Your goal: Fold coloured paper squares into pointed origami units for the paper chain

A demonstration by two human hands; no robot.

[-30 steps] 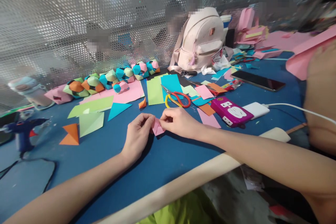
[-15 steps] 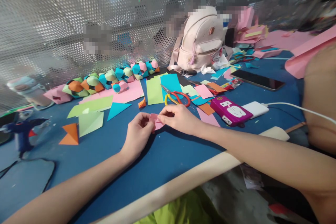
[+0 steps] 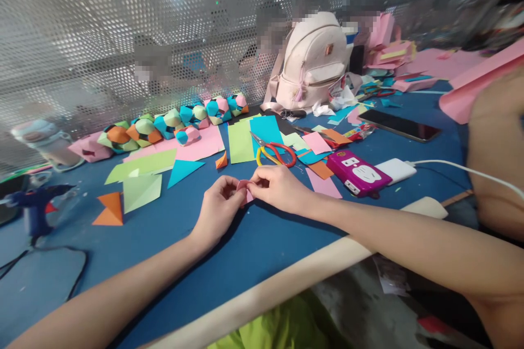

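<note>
Between my two hands is a small pink piece of paper (image 3: 248, 196), partly hidden by my fingers. My left hand (image 3: 221, 204) pinches its left side with thumb and fingers. On the other side, my right hand (image 3: 278, 188) grips the upper right part with its fingertips. Just beyond my right hand lie scissors (image 3: 289, 154) with red and yellow handles. A small folded orange paper piece (image 3: 221, 161) rests on the blue table (image 3: 245, 256) past my left hand. Left of it is a blue paper triangle (image 3: 182, 172).
A blue glue gun (image 3: 35, 210) with a black cord stands at the left. Several folded paper balls (image 3: 167, 122) line the back, by a white backpack (image 3: 313, 62). To the right are a purple power bank (image 3: 358, 173), a phone (image 3: 401, 124) and another person's arm (image 3: 495, 152).
My hands have come slightly closer together, and my right fingertips have shifted over the pink paper. Less of the paper shows, and it looks bent between my fingers.
</note>
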